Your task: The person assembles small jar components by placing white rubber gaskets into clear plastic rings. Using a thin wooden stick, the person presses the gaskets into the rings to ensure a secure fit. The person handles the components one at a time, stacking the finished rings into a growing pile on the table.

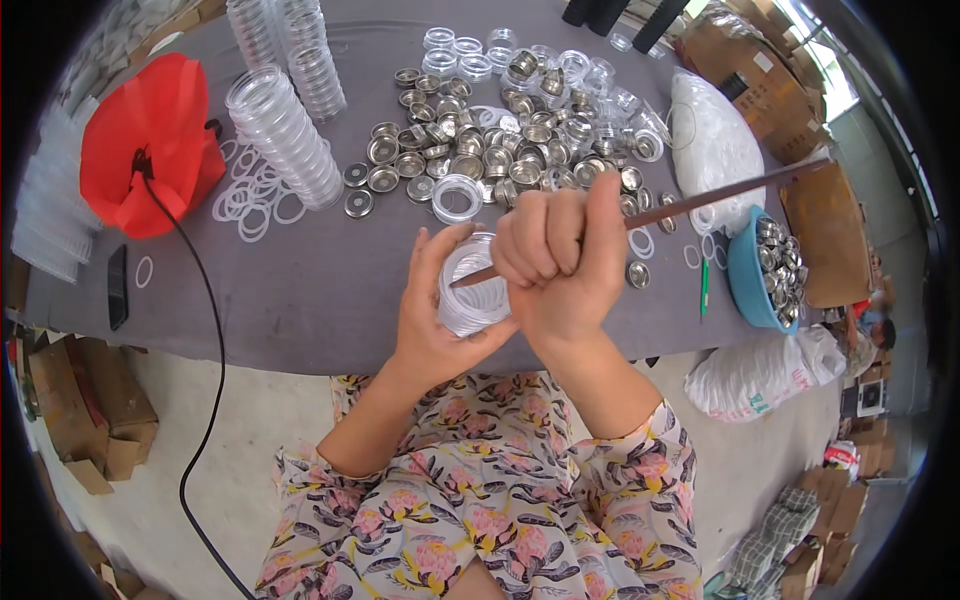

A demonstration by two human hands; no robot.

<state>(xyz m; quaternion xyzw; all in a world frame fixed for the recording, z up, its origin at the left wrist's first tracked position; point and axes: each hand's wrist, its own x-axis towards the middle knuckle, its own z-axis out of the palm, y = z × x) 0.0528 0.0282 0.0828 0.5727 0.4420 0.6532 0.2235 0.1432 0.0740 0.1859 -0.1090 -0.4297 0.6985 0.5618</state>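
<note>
My left hand is wrapped round a clear round plastic container, tilted with its mouth toward me; it looks ribbed inside, perhaps with rings in it. A long, thin brown rod is gripped in my right hand, fingers curled in and thumb along it. Its pointed end reaches into the container's mouth, while the other end sticks out far to the right. Just beyond my hands are a clear plastic ring-shaped piece and a spread heap of small silver metal cups.
Tall stacks of clear lids stand at left, beside flat white rings and a red cloth bag with a black cable. At right are a blue bowl of metal cups, a white plastic bag and a green pen.
</note>
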